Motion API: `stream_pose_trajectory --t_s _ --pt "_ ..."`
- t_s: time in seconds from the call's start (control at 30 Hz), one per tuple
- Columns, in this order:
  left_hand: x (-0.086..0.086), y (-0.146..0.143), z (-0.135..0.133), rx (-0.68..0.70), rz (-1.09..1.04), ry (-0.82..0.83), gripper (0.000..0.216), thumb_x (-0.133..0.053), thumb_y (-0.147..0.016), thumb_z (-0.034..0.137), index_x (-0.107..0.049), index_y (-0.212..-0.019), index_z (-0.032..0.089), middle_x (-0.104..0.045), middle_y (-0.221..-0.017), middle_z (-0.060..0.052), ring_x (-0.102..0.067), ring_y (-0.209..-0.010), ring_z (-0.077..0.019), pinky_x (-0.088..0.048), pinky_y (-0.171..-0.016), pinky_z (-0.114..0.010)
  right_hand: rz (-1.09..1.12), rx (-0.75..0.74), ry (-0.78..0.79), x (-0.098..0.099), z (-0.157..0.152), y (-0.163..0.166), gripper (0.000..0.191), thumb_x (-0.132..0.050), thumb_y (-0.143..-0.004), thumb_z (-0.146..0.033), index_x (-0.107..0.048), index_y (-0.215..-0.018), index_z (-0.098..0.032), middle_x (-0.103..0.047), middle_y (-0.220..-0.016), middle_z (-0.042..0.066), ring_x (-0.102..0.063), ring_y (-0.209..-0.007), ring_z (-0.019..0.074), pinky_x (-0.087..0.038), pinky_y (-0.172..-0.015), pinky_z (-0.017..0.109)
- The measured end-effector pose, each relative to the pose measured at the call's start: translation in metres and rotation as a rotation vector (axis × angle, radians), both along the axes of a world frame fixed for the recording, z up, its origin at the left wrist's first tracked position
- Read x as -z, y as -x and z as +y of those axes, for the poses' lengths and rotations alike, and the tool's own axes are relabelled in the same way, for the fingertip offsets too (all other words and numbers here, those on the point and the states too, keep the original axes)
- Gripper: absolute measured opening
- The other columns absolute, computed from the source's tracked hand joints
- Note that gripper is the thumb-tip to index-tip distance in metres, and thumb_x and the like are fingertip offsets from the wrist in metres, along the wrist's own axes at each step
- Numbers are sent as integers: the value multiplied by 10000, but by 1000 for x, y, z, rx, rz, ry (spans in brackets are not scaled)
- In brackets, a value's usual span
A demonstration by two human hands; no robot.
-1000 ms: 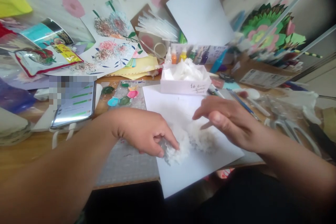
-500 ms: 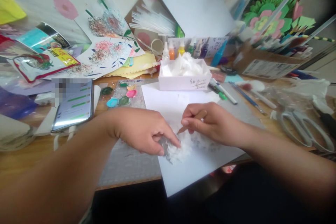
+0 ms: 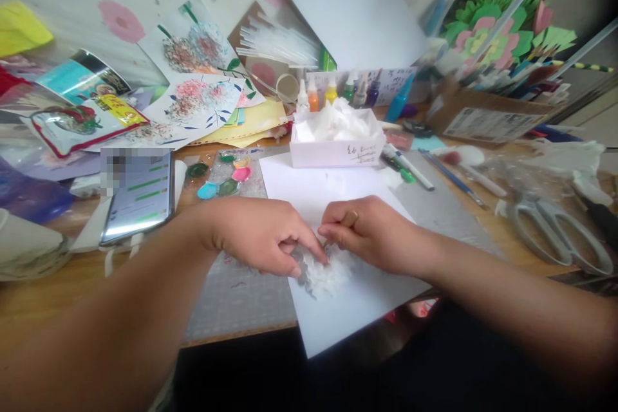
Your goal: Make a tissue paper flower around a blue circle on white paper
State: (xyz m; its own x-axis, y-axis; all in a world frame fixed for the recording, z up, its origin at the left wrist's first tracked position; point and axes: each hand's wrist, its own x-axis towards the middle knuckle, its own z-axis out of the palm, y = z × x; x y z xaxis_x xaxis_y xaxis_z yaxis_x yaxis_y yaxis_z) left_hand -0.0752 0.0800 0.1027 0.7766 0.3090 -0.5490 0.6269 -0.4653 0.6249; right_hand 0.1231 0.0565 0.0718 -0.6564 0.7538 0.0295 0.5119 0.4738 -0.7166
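Observation:
A ruffled cluster of white tissue paper bits (image 3: 329, 282) sits on a white paper sheet (image 3: 318, 328). My left hand (image 3: 261, 232) comes in from the left with thumb and forefinger apart; its forefinger rests on the cluster's upper edge. Closed around a thin wooden stick (image 3: 349, 218) is my right hand (image 3: 369, 232); only the stick's rounded top end shows well. The stick's lower end points down at the tissue beside my left fingertip and is mostly hidden. Part of the cluster lies behind my fingers.
Behind the sheet stands a white box (image 3: 338, 153) heaped with tissue pieces, with paint bottles (image 3: 313, 100) behind it. A paint palette (image 3: 229, 187) and a phone (image 3: 140, 196) lie on the left. Scissors (image 3: 555, 232), markers (image 3: 410, 170) and a brush (image 3: 454, 177) lie on the right.
My right hand has moved slightly left and down, bringing the stick closer to my left forefinger. The stick now stands more upright. My left hand has barely moved.

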Motion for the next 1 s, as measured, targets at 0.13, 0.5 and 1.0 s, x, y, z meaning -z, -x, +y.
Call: stream_pose_trajectory --t_s 0.13,0.5,1.0 --pt "0 2 1 -22 -20 -51 429 -551 -775 257 -563 -1202 299 -527 -585 67 -492 -500 -76 -362 -488 -164 192 107 169 -10 2 -11 241 -499 -874 -295 -599 -704 -157 -606 -591 -10 -548 -538 90 -389 -511 190" --pt "0 2 1 -92 15 -82 396 -542 -767 280 -578 -1162 296 -544 -550 66 -503 -480 -95 -355 -448 -173 131 -18 246 -15 -9 -17 226 -536 -856 -342 -612 -783 -141 -565 -619 -2 -463 -538 83 -360 -491 192" --pt "-6 3 -4 -13 -32 -6 459 -563 -779 314 -530 -1237 289 -573 -571 55 -542 -527 -99 -380 -516 -179 -12 -48 266 -22 -14 -26 218 -520 -861 -329 -635 -797 -156 -592 -731 29 -521 -613 110 -396 -536 215"
